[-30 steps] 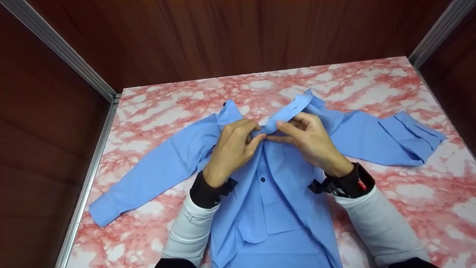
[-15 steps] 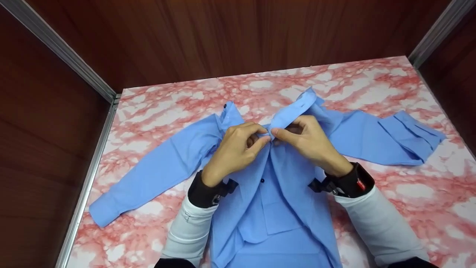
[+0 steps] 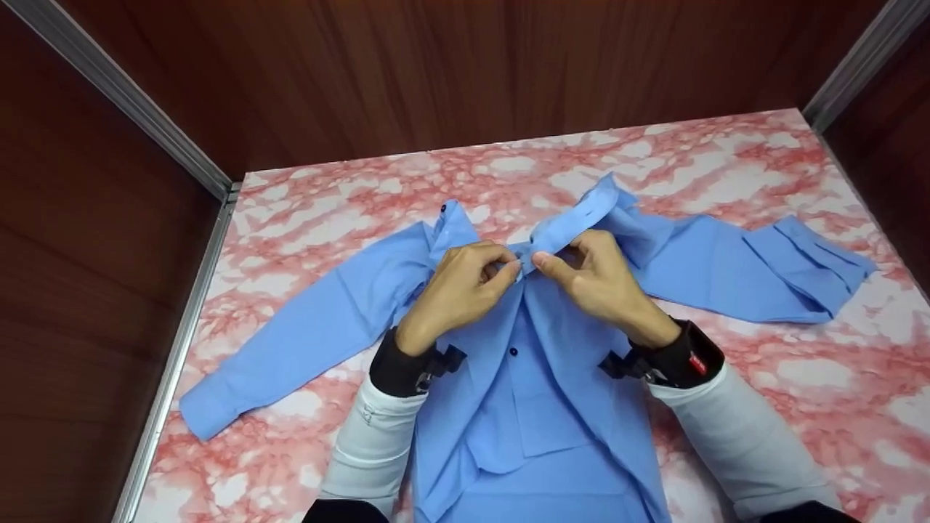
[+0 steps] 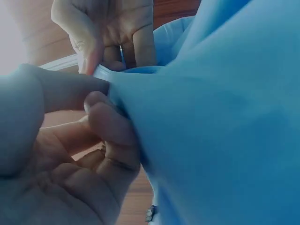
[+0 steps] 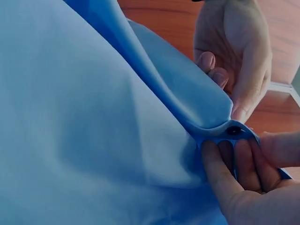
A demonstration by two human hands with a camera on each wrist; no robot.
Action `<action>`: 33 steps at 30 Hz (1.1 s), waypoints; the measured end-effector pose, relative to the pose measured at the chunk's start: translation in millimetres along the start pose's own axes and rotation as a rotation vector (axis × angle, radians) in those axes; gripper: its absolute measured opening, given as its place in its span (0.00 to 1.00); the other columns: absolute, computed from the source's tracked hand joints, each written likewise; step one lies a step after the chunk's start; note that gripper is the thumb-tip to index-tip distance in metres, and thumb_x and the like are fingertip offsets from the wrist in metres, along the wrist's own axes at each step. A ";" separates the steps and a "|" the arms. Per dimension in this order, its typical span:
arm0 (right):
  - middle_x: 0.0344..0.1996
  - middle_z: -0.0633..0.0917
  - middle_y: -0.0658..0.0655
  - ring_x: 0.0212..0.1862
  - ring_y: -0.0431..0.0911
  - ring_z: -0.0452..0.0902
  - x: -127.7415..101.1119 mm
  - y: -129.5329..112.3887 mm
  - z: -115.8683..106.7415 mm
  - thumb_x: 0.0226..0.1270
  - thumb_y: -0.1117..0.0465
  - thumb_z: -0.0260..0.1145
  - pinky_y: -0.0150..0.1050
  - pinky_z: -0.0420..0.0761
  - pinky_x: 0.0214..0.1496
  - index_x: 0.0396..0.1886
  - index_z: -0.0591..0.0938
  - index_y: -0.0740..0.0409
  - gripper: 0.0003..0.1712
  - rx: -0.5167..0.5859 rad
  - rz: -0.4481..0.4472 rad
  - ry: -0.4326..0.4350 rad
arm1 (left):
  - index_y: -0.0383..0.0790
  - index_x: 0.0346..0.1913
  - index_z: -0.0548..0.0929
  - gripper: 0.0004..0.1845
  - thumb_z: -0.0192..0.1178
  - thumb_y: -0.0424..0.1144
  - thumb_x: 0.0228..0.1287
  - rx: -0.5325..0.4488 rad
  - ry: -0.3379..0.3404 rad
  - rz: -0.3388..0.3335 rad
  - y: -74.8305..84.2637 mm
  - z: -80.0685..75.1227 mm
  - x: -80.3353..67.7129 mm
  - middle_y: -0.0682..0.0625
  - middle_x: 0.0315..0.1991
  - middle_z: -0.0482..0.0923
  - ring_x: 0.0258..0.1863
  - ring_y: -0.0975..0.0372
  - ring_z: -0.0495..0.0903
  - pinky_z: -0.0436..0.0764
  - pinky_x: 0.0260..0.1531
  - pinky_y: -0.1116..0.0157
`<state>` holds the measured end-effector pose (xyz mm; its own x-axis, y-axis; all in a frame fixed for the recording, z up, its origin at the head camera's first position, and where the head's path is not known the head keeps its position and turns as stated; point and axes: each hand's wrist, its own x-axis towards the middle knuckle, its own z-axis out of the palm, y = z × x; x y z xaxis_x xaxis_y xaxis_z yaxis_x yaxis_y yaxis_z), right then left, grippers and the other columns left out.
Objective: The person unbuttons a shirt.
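A light blue button-up shirt [image 3: 465,407] lies with its front towards me, its front edges lifted near the collar. My left hand [image 3: 461,290] pinches one front edge between thumb and fingers. Just to its right, my right hand [image 3: 607,280] pinches the other edge below the raised collar band [image 3: 577,221]. The fingertips of both hands almost meet. In the right wrist view a dark button [image 5: 233,130] shows on the cloth between the two hands. Curled fingers of my left hand [image 4: 98,154] are against the cloth in the left wrist view. Whether the button sits in a buttonhole is hidden.
Both sleeves spread outward, the left sleeve [image 3: 305,334] straight and the right sleeve [image 3: 755,269] folded near its cuff. A red-and-white marbled tabletop [image 3: 327,207] lies beneath. Dark brown wood panels [image 3: 450,73] with metal framing [image 3: 131,109] enclose the back and sides.
Both hands have shifted slightly right and then stayed near the same spot, with the fingertips regripping the edges. The right fingers, extended under the cloth before, are now drawn in. The sleeves lie as before.
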<state>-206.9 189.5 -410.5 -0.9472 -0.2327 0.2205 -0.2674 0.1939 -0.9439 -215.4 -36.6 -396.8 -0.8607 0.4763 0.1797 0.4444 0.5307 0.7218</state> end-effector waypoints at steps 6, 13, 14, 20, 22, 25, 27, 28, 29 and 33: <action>0.43 0.93 0.58 0.46 0.39 0.87 2.0 -0.8 -4.4 0.79 0.68 0.72 0.30 0.83 0.54 0.47 0.94 0.62 0.06 -0.069 0.022 0.000 | 0.38 0.50 0.95 0.11 0.64 0.39 0.85 -0.147 0.003 -0.010 -7.0 -2.0 2.6 0.46 0.37 0.88 0.34 0.68 0.78 0.75 0.40 0.69; 0.48 0.95 0.61 0.51 0.41 0.89 1.6 3.2 -7.9 0.79 0.66 0.72 0.29 0.83 0.58 0.50 0.94 0.62 0.07 -0.114 0.053 -0.013 | 0.38 0.53 0.96 0.12 0.71 0.42 0.81 -0.182 0.003 0.021 -6.9 3.7 7.2 0.47 0.36 0.86 0.32 0.70 0.76 0.74 0.37 0.72; 0.48 0.95 0.61 0.51 0.41 0.89 1.2 3.3 -8.5 0.79 0.67 0.73 0.29 0.83 0.58 0.50 0.94 0.63 0.08 -0.105 0.058 -0.013 | 0.38 0.53 0.96 0.12 0.72 0.43 0.80 -0.165 0.011 0.034 -6.4 4.9 7.8 0.47 0.35 0.85 0.31 0.70 0.75 0.74 0.36 0.72; 0.44 0.96 0.53 0.48 0.41 0.93 -0.6 4.2 -9.7 0.79 0.67 0.74 0.32 0.89 0.54 0.55 0.92 0.68 0.11 0.110 0.109 -0.006 | 0.38 0.50 0.97 0.10 0.75 0.41 0.77 -0.048 0.080 0.136 -1.3 8.5 7.9 0.46 0.29 0.79 0.28 0.68 0.71 0.69 0.35 0.70; 0.42 0.96 0.51 0.46 0.41 0.93 -0.1 4.7 -7.5 0.79 0.68 0.74 0.34 0.90 0.52 0.54 0.91 0.70 0.11 0.217 0.132 -0.013 | 0.39 0.48 0.97 0.09 0.75 0.41 0.76 -0.026 0.095 0.162 0.1 8.3 6.6 0.46 0.28 0.78 0.28 0.67 0.70 0.68 0.35 0.69; 0.37 0.94 0.50 0.42 0.41 0.90 2.1 4.5 -2.0 0.78 0.70 0.74 0.34 0.89 0.49 0.48 0.90 0.70 0.06 0.324 0.127 -0.028 | 0.39 0.46 0.97 0.08 0.75 0.40 0.76 -0.009 0.106 0.186 1.3 8.0 4.7 0.46 0.27 0.76 0.27 0.66 0.69 0.67 0.34 0.69; 0.36 0.92 0.51 0.41 0.41 0.88 3.3 3.9 1.5 0.78 0.72 0.73 0.35 0.87 0.49 0.43 0.89 0.68 0.01 0.352 0.107 -0.028 | 0.39 0.46 0.97 0.07 0.75 0.40 0.75 -0.008 0.120 0.195 1.6 7.8 3.6 0.46 0.27 0.77 0.27 0.66 0.69 0.67 0.34 0.70; 0.36 0.91 0.51 0.42 0.41 0.87 3.7 3.3 3.3 0.78 0.72 0.72 0.35 0.87 0.50 0.42 0.89 0.67 0.02 0.357 0.094 -0.024 | 0.39 0.46 0.98 0.07 0.75 0.39 0.75 -0.010 0.131 0.198 1.8 7.7 3.1 0.46 0.27 0.78 0.28 0.66 0.70 0.67 0.34 0.70; 0.36 0.90 0.52 0.42 0.42 0.86 3.8 2.5 5.1 0.79 0.73 0.71 0.36 0.86 0.51 0.41 0.88 0.67 0.03 0.353 0.078 -0.019 | 0.39 0.45 0.98 0.07 0.75 0.39 0.75 -0.013 0.143 0.202 2.2 7.6 2.4 0.46 0.27 0.78 0.28 0.66 0.70 0.67 0.34 0.70; 0.39 0.90 0.53 0.44 0.43 0.87 2.7 -1.0 11.6 0.80 0.71 0.71 0.37 0.86 0.54 0.44 0.86 0.66 0.01 0.325 0.074 0.037 | 0.37 0.44 0.98 0.06 0.76 0.36 0.73 -0.018 0.197 0.209 2.7 8.5 0.7 0.46 0.28 0.81 0.28 0.66 0.70 0.67 0.34 0.70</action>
<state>-207.1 177.6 -411.8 -0.9694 -0.1934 0.1514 -0.1326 -0.1069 -0.9854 -212.7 -28.9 -400.4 -0.7836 0.4277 0.4507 0.6140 0.4223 0.6668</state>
